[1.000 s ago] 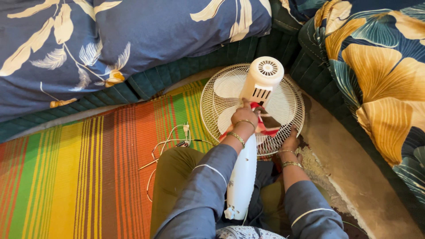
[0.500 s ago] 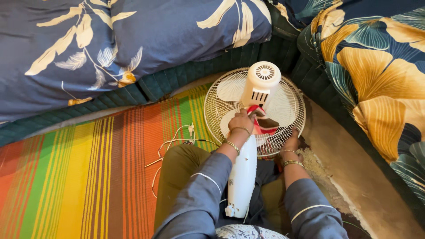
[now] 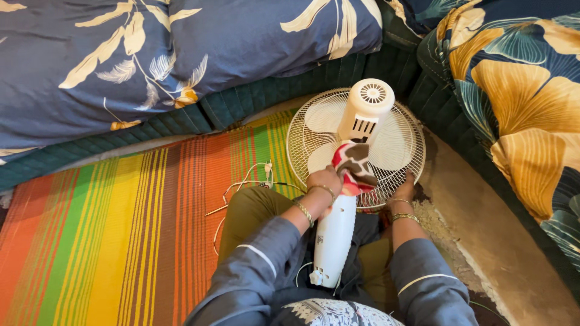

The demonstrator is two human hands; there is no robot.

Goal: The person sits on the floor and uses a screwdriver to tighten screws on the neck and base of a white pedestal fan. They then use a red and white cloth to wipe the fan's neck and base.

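Cloth (image 3: 353,166) pinched in left hand (image 3: 322,181) on fan (image 3: 356,139) neck, right hand (image 3: 403,188) gripping grille rim; housing above looks unwiped.

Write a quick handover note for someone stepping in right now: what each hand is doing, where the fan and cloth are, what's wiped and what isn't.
Left hand: closed on the patterned cloth, pressing it to the fan's neck just below the motor housing.
Right hand: resting on the lower rim of the wire grille, steadying it; grip not clearly visible.
White fan lies face down across the lap, stem pointing toward the body, on the striped mat. Cord loose on the mat.
Done: cannot tell which parts are already wiped.
Left: likely housing, grille and stem.
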